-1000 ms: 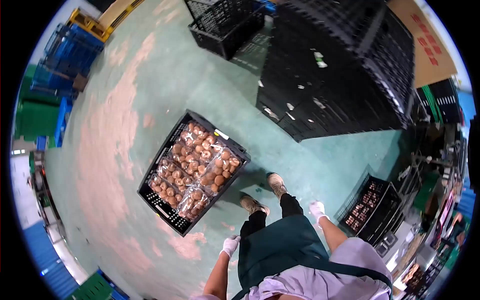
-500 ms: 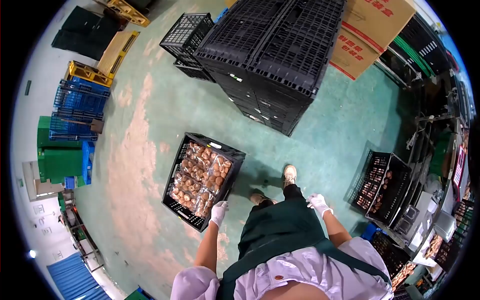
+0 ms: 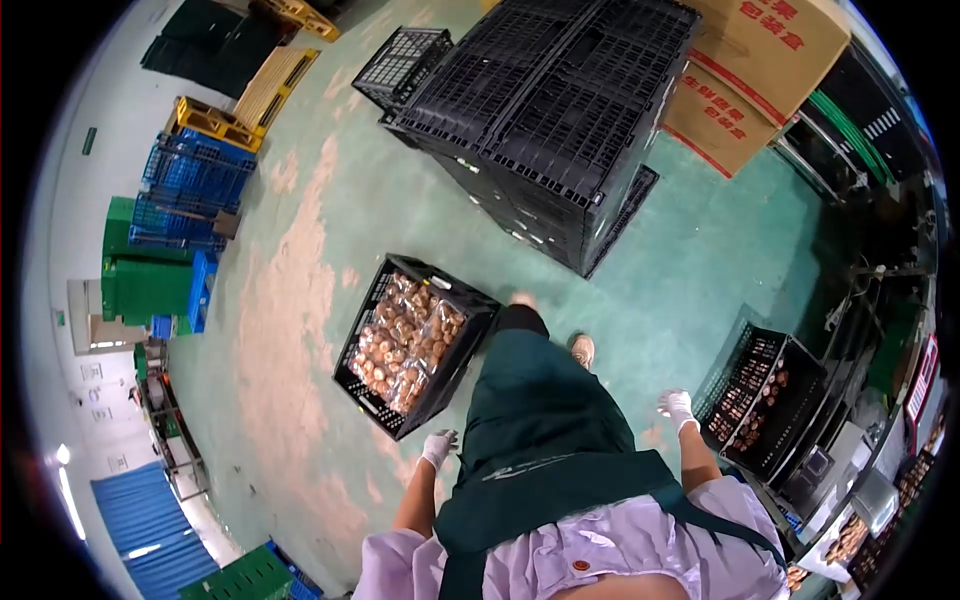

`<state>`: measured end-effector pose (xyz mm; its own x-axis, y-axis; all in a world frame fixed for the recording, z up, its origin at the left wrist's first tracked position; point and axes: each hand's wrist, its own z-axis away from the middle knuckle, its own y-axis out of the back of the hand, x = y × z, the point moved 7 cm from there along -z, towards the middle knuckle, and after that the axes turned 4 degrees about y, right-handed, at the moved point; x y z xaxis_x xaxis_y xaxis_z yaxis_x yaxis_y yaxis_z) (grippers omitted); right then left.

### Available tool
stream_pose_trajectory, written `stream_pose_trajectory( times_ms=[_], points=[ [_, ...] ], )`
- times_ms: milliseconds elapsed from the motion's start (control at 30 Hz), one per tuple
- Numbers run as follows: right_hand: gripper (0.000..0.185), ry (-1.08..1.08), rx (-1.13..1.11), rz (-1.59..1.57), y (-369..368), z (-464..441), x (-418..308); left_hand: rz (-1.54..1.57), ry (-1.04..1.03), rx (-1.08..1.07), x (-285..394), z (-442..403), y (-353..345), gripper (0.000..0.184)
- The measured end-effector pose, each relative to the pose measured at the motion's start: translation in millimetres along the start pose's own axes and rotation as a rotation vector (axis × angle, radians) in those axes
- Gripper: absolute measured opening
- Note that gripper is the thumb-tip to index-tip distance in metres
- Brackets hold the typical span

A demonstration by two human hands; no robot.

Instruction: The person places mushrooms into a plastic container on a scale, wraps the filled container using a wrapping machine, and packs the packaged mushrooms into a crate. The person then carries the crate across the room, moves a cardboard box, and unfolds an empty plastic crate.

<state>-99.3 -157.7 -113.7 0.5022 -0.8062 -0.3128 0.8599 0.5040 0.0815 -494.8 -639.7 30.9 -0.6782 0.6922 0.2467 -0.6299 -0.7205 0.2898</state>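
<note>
My left hand [image 3: 438, 447], in a white glove, hangs beside my dark green apron [image 3: 545, 410], just below the near corner of a black plastic crate [image 3: 462, 352]. Its fingers are loosely bent and apart, and nothing shows in them. Bags of brown mushrooms [image 3: 405, 340] in clear wrap fill the crate, which stands on the floor to my left. On the other side, my gloved right hand [image 3: 677, 406] hangs free with loosely curved fingers and holds nothing. Nearest to it is another black crate [image 3: 765, 400] with loose mushrooms inside.
Ahead rises a tall stack of black crates [image 3: 545, 110], with cardboard boxes [image 3: 725, 110] behind it to the right. Racks and work surfaces [image 3: 850, 430] line the right side. Blue crates [image 3: 190, 190], green bins [image 3: 145, 270] and a yellow pallet [image 3: 275, 90] stand along the left wall.
I have stepped, with my left foot now further forward beside the mushroom crate. My left hand has dropped back from the crate's edge, and my right hand has swung outward to the right.
</note>
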Motion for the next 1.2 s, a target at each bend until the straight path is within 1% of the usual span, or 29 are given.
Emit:
stream_pose_trajectory(
  times_ms=[67,100,133,200,267,300,333,400,433,467,500,533,567,600,633,667,733,767,800,867,900,933,1000,1067,1133,1167,1200],
  points=[
    [0.020,0.080,0.075,0.139,-0.7,7.2,-4.8,-0.107,0.021,0.059,17.2,33.0,1.6,0.033],
    [0.020,0.080,0.009,0.139,-2.9,0.9,2.5,-0.079,0.042,0.062,8.6,23.9,6.2,0.033],
    [0.020,0.084,-0.057,0.136,-4.0,-16.7,11.6,-0.069,0.026,0.075,16.6,27.6,3.8,0.033],
    [0.020,0.132,-0.064,0.073,-19.9,27.9,-18.7,-0.208,0.065,0.102,31.9,34.8,-0.2,0.033],
    [0.020,0.180,-0.059,0.080,-24.4,46.0,-20.8,-0.320,-0.022,0.063,52.7,27.7,-5.9,0.032],
    [0.019,0.204,0.000,0.049,-20.9,45.0,-11.8,-0.357,-0.086,0.070,78.1,36.7,-13.4,0.032],
    [0.019,0.204,-0.003,0.037,-18.8,43.0,-0.8,-0.393,-0.151,0.071,102.6,46.7,-21.1,0.032],
    [0.025,0.059,0.028,-0.090,-2.7,12.0,40.3,-0.169,-0.222,0.008,111.6,11.0,-21.9,0.030],
    [0.025,0.059,0.029,-0.092,-0.1,14.0,46.8,-0.280,-0.196,0.046,139.9,36.1,-31.5,0.025],
    [0.024,0.003,0.028,-0.038,4.4,16.9,55.2,-0.101,-0.184,-0.074,148.7,34.3,-39.5,0.024],
    [0.024,-0.055,0.026,0.020,9.8,19.1,61.5,-0.100,-0.206,-0.037,154.0,36.0,-42.3,0.024],
    [0.024,-0.059,0.027,0.024,11.5,19.4,63.4,-0.103,-0.228,0.002,160.7,37.8,-42.4,0.024],
    [0.022,-0.106,0.039,-0.003,14.9,18.0,70.8,-0.115,-0.282,0.021,168.4,46.4,-43.5,0.025],
    [0.021,-0.152,0.055,-0.026,21.9,17.0,76.3,-0.012,-0.238,-0.004,158.7,36.8,-40.6,0.024],
    [0.024,-0.206,0.064,-0.042,23.2,11.2,78.6,-0.049,-0.244,0.011,155.7,38.3,-38.5,0.024],
    [0.024,-0.201,0.066,-0.040,23.1,10.6,71.0,-0.089,-0.254,0.028,152.6,38.3,-33.9,0.024],
    [0.022,-0.104,0.071,-0.016,19.3,17.0,47.9,-0.089,-0.251,0.035,126.3,19.4,-22.2,0.023],
    [0.022,-0.053,0.074,-0.011,13.1,24.6,29.1,-0.144,-0.230,0.054,110.5,6.3,-16.6,0.027],
    [0.021,0.000,0.080,-0.004,10.0,32.0,11.8,-0.198,-0.209,0.072,104.8,6.8,-16.5,0.031],
    [0.019,0.120,0.088,0.016,6.8,36.9,-24.8,-0.435,-0.250,0.077,107.6,18.7,-21.5,0.033],
    [0.020,0.155,0.040,-0.014,2.5,28.2,-32.5,-0.401,-0.180,0.114,106.4,25.3,-23.5,0.032],
    [0.020,0.155,0.035,-0.003,3.9,20.9,-35.9,-0.391,-0.175,0.117,107.3,31.3,-25.2,0.032],
    [0.018,0.118,-0.045,0.073,-11.8,33.7,-55.3,-0.166,-0.172,0.091,100.7,40.5,-21.4,0.030],
    [0.017,0.082,-0.080,0.113,-16.9,8.3,-52.6,-0.136,-0.127,0.116,85.8,45.0,-9.6,0.030],
    [0.017,0.042,-0.115,0.158,-25.1,-11.0,-52.9,-0.233,-0.085,0.199,63.3,58.6,3.1,0.031],
    [0.016,0.008,-0.090,0.198,-28.7,-17.0,-53.3,-0.238,-0.006,0.224,67.3,82.5,2.0,0.033],
    [0.016,-0.034,-0.063,0.239,-28.8,-19.4,-47.1,-0.230,0.013,0.233,51.5,78.0,8.1,0.033]
  ],
)
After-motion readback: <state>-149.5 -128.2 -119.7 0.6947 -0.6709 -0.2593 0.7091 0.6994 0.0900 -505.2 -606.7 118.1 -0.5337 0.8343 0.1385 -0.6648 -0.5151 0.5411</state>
